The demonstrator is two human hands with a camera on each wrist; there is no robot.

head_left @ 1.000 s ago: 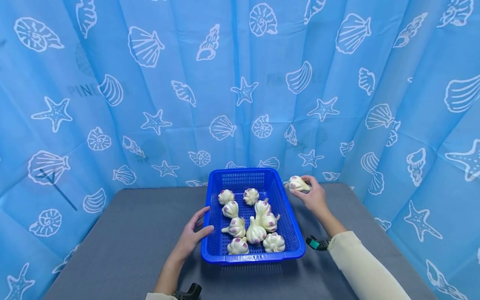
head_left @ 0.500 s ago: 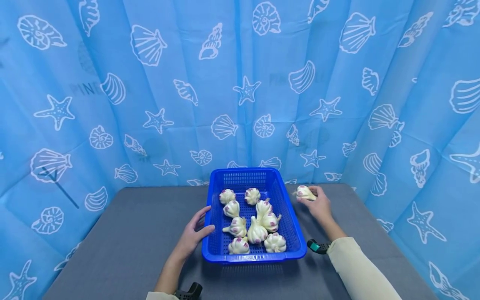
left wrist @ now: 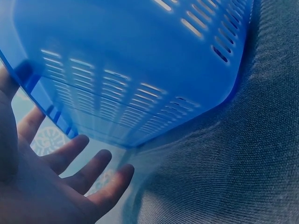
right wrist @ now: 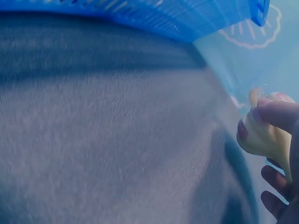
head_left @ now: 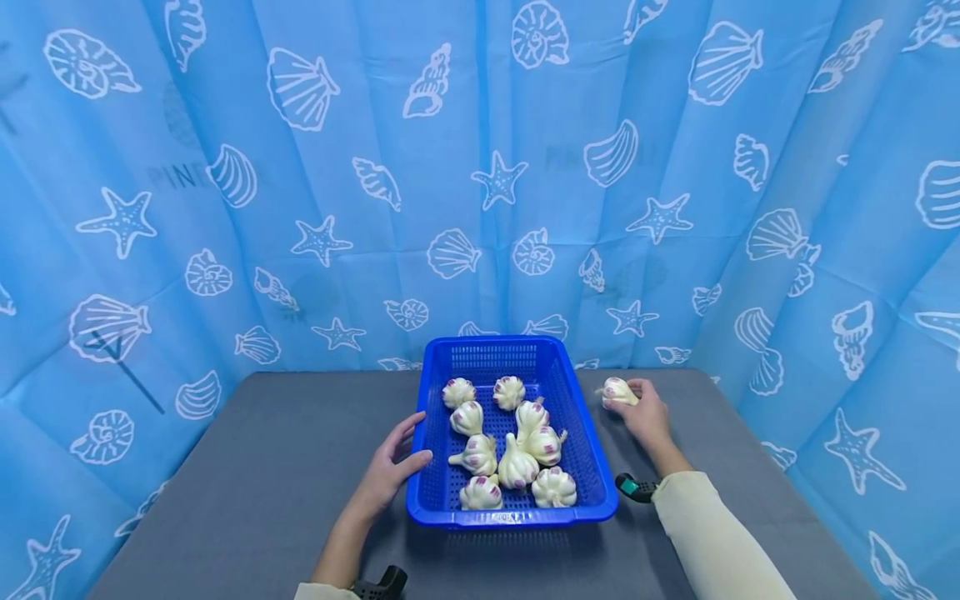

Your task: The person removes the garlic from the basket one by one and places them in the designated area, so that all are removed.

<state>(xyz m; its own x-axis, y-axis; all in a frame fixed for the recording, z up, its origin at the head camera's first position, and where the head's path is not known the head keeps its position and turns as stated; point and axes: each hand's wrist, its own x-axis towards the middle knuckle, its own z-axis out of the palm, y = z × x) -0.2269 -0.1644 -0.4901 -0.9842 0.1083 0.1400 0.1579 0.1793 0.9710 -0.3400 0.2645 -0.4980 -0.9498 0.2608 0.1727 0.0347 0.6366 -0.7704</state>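
A blue plastic basket (head_left: pixel 513 517) holds several white garlic bulbs (head_left: pixel 517 467) with purple marks. My left hand (head_left: pixel 386 467) rests at the basket's left rim, thumb and a fingertip laid over the edge. The left wrist view shows its other fingers (left wrist: pixel 100 170) spread loosely beside the slotted basket wall (left wrist: pixel 126 42). Right of the basket, my right hand (head_left: pixel 647 414) grips a single garlic bulb (head_left: pixel 618 392) low over the table's back part. In the right wrist view the thumb lies across this bulb (right wrist: pixel 257 137), its stem toward the palm, other fingers partly hidden.
The grey cloth-covered table (head_left: pixel 300 467) extends to both sides of the basket. A blue curtain (head_left: pixel 480 275) with white shells and starfish hangs along the table's back and sides. A black wrist strap (head_left: pixel 636 488) sits on the right forearm.
My right hand has moved away from the basket's right rim, rightward and down toward the table, still gripping the garlic bulb. My left hand stays at the left rim.
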